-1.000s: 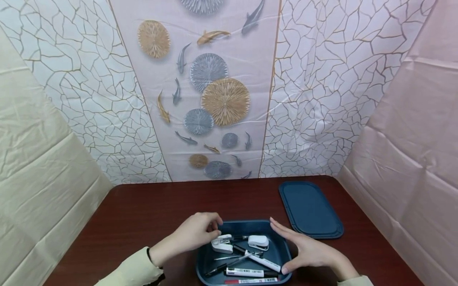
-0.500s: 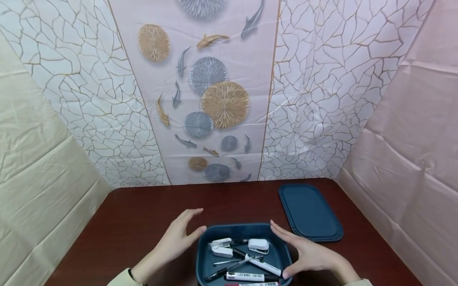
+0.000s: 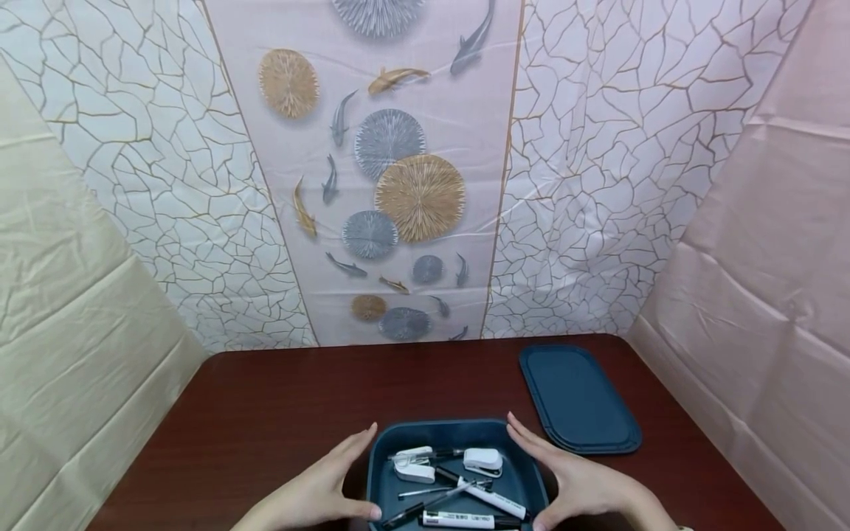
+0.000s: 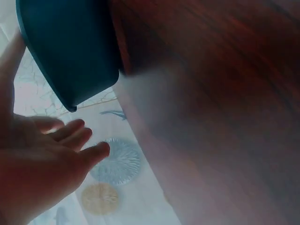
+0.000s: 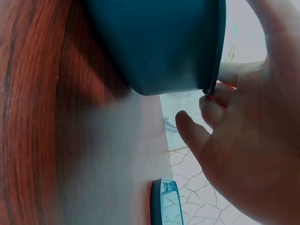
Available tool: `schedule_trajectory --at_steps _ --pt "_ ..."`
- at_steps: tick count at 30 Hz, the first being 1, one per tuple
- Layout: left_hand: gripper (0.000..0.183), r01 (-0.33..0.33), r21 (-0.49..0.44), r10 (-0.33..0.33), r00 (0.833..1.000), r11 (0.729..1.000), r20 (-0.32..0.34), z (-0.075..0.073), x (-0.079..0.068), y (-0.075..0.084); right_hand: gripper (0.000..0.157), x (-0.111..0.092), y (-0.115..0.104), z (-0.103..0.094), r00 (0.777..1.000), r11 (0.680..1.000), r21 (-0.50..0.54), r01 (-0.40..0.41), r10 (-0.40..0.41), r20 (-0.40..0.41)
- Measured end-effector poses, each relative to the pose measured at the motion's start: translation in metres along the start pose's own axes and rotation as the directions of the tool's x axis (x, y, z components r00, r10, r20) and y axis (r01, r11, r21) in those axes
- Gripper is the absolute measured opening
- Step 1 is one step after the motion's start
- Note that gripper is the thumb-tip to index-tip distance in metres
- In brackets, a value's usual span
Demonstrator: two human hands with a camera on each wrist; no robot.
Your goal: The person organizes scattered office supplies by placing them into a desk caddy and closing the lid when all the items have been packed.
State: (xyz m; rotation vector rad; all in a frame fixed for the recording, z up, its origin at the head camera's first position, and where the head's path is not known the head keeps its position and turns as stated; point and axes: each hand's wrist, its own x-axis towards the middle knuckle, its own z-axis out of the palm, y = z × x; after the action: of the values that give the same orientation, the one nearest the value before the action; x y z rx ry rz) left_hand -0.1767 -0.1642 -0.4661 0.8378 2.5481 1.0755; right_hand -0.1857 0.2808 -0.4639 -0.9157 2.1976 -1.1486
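A dark blue box (image 3: 458,425) stands at the table's near edge in the head view. Inside lie two small white staplers, the left stapler (image 3: 413,473) and the right stapler (image 3: 483,460), with a white marker (image 3: 494,499), another white marker (image 3: 458,520) and a few pens such as a dark pen (image 3: 405,515). My left hand (image 3: 319,487) is at the box's left side, thumb at the rim and fingers extended. At the right side my right hand (image 3: 578,479) spreads along the rim, fingertips at the far corner and thumb nearer me. Both wrist views show the box's outer walls.
A flat dark blue lid (image 3: 581,398) lies at the table's back right. The dark red-brown table (image 3: 279,413) reaches back to a patterned cloth wall (image 3: 412,221), with plain cloth hanging on either side.
My left hand has left the inside of the box, moved left, then come down to the box's left rim. The right hand stays at the right side.
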Motion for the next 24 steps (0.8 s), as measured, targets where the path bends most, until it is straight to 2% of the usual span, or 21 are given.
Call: schedule_trajectory --at_steps 5,11,19,24 --pt "0.100 -0.048 -0.009 0.049 0.997 0.999 0.056 -0.001 -0.002 -0.003 0.106 0.000 0.001 0.000 1.000 1.000 -0.007 0.006 -0.006 -0.002" --pt "0.098 -0.075 -0.007 0.075 0.995 0.997 0.063 -0.001 -0.001 -0.005 0.105 0.000 0.000 0.000 1.000 1.000 -0.017 0.008 -0.008 -0.010" --pt "0.095 -0.054 0.003 0.054 0.996 0.999 0.069 -0.003 0.002 -0.007 0.108 0.005 -0.003 -0.001 0.999 0.999 -0.048 0.016 -0.018 -0.037" --pt "0.093 -0.040 -0.018 0.041 0.996 0.999 0.073 -0.003 0.002 -0.010 0.109 0.011 -0.001 -0.001 0.999 0.997 -0.067 0.027 -0.029 -0.025"
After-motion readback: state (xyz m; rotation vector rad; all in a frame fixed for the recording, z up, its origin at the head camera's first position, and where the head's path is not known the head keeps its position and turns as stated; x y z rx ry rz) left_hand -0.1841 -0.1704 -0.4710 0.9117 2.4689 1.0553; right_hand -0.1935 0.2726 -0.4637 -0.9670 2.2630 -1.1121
